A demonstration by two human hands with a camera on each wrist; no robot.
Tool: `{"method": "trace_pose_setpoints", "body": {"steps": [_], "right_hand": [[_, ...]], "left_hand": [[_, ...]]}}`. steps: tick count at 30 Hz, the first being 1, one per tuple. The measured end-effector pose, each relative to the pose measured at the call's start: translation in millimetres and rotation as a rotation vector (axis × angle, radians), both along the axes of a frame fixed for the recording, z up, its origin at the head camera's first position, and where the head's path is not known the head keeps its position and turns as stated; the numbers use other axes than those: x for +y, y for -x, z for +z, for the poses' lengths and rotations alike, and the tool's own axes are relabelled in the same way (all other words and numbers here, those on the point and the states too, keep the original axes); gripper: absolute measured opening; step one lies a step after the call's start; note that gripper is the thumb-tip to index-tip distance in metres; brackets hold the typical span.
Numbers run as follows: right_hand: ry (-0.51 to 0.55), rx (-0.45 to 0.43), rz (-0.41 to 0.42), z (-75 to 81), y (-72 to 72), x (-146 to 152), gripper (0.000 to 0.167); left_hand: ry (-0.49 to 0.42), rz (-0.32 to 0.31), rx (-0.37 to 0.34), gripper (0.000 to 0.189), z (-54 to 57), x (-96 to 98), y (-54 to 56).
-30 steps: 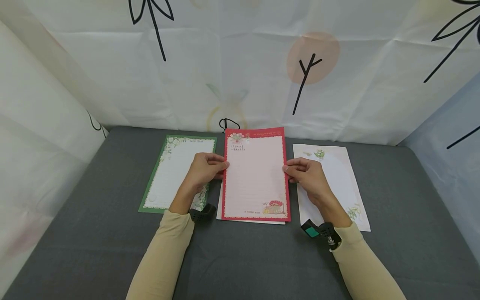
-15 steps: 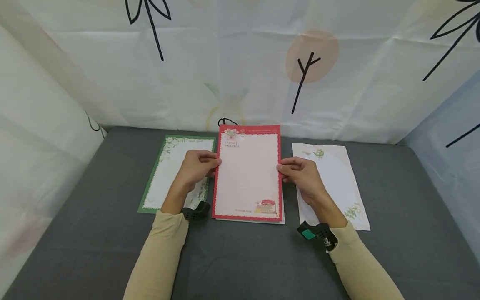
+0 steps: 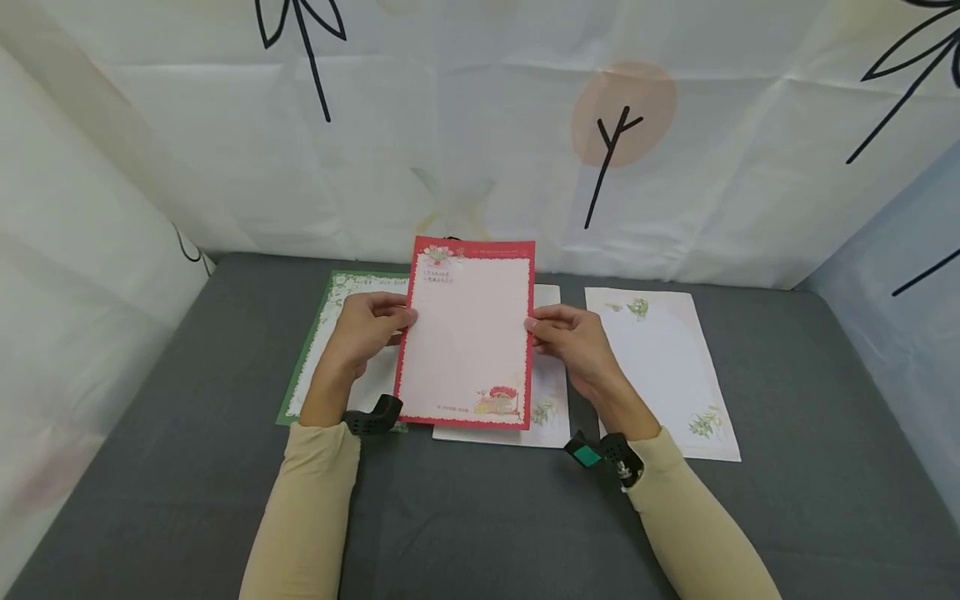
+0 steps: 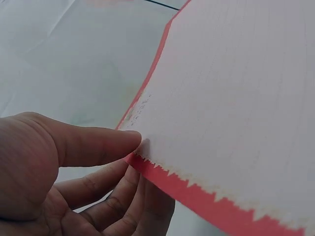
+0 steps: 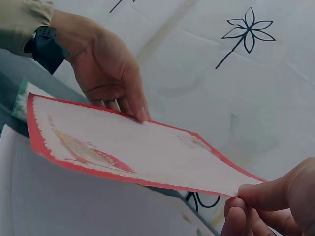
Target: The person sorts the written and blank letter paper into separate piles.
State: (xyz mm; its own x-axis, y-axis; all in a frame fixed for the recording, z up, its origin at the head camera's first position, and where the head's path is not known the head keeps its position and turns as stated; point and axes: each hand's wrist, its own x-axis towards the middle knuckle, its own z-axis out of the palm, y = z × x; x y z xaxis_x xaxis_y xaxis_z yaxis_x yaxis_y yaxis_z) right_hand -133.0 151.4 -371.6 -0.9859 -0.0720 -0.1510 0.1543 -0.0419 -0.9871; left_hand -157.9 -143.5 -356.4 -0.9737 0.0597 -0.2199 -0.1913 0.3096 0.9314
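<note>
The red-bordered sheet [image 3: 465, 333] is now a little left of centre in the head view, having slid left and slightly up the frame over the last second. Both hands have travelled with it: the left hand [image 3: 365, 329] pinches its left edge between thumb and fingers, and the right hand [image 3: 573, 337] pinches the right edge the same way. In the right wrist view the sheet is held up in the air, bending slightly.

A second ago it hid nearly all of the white sheet [image 3: 553, 383] at centre; now that sheet's right side shows—green sprig at lower right included—while more of the green-bordered sheet [image 3: 375, 375], at centre left, is covered. The floral sheet [image 3: 667, 375] at centre right lies where it was on the dark grey tabletop [image 3: 465, 525].
</note>
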Motion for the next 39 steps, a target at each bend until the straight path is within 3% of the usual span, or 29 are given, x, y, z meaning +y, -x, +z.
{"method": "trace_pose_setpoints", "body": {"steps": [8, 25, 32, 39], "right_hand": [[0.03, -0.042, -0.022, 4.6, 9.0, -23, 0.029], [0.091, -0.064, -0.031, -0.6, 19.8, -75, 0.021], [0.087, -0.069, -0.009, -4.7, 20.6, -98, 0.018], [0.08, -0.063, -0.014, -10.2, 20.0, -112, 0.016]], "left_hand": [[0.057, 0.04, 0.027, 0.043, 6.5, -15.9, -1.1], [0.153, 0.232, 0.062, 0.04, 10.5, -47.2, -7.4], [0.2, 0.333, 0.045, 0.04, 7.9, -59.1, -7.4], [0.219, 0.385, 0.013, 0.039, 4.0, -68.0, -5.7]]}}
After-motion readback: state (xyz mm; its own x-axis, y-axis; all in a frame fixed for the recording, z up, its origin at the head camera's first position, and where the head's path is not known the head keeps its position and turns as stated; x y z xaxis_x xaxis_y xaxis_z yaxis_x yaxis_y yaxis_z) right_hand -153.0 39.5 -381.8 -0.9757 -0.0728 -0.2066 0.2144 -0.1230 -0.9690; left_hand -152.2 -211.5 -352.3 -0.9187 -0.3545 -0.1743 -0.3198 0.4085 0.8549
